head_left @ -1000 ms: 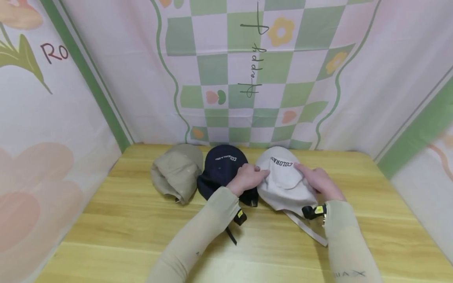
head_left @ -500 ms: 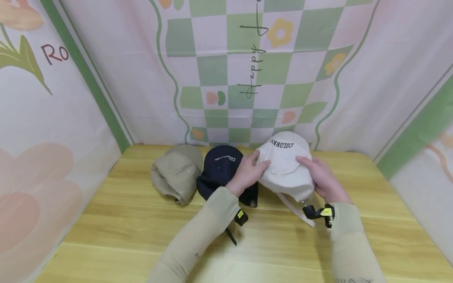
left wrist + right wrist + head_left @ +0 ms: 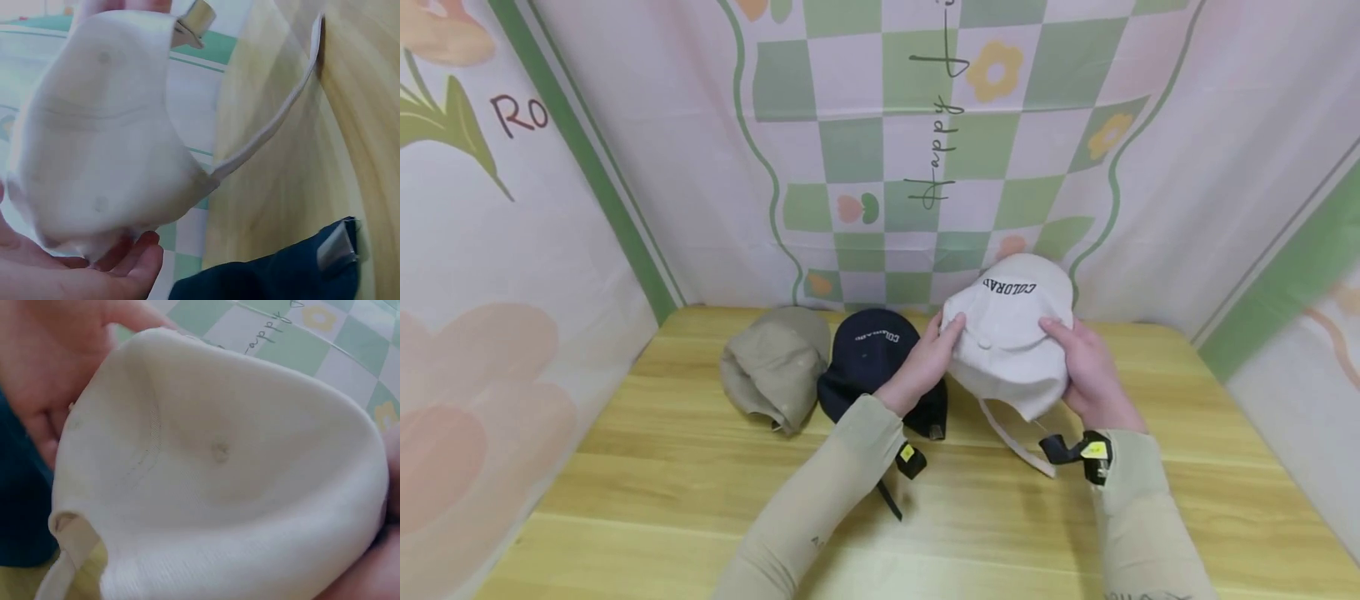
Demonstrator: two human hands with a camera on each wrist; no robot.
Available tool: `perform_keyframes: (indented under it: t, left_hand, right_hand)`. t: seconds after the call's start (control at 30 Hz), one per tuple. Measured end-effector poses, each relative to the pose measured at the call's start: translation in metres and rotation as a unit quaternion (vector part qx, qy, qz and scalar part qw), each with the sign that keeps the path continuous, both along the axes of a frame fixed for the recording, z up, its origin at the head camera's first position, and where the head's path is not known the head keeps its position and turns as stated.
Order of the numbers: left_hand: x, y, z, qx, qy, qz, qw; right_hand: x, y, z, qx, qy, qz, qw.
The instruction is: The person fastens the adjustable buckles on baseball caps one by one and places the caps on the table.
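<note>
A white baseball cap (image 3: 1011,358) with dark COLORADO lettering is held up between both hands, its strap (image 3: 1011,442) dangling toward the table. At its left side the left hand (image 3: 928,358) grips the cap, thumb on top and fingers underneath. On the opposite side the right hand (image 3: 1090,367) grips it in the same way. The left wrist view shows the cap's back (image 3: 112,125), a metal buckle (image 3: 197,22) and the hanging strap. Below the left forearm, partly covered by it, lies a navy cap (image 3: 868,350) with white lettering.
A khaki cap (image 3: 775,362) lies crumpled at the left, touching the navy cap. All this is on a wooden table (image 3: 647,467). A curtain (image 3: 910,150) with green checks and flowers hangs behind the table.
Both hands have raised the white cap from the table, up and slightly to the right. Its strap now hangs down below it. The navy and khaki caps have stayed put.
</note>
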State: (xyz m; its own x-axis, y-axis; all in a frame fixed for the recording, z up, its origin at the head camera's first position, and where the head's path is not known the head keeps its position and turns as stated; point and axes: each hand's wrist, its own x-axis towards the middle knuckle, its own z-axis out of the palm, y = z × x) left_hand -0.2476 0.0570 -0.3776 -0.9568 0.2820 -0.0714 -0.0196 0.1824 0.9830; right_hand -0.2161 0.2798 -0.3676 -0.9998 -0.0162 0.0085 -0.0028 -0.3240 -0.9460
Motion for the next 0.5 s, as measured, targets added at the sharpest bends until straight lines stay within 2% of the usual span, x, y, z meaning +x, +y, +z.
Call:
perform_keyframes:
  t: [0.13,0.27,0.4,0.5]
  left_hand:
    - [0.000,0.000,-0.003,0.000,-0.029,-0.004,0.9996]
    - [0.000,-0.001,-0.010,0.041,-0.057,-0.047,0.9964]
    - [-0.001,-0.001,-0.016,0.114,-0.090,-0.088,0.9855]
    - [-0.001,-0.002,-0.020,0.147,-0.112,-0.109,0.9768]
  right_hand:
    - [0.003,0.001,0.005,-0.008,0.007,-0.006,0.9999]
    - [0.005,0.001,0.011,-0.015,0.019,-0.004,0.9997]
    - [0.006,0.001,0.014,-0.032,0.032,-0.008,0.9989]
    - [0.006,0.002,0.016,-0.038,0.038,-0.014,0.9985]
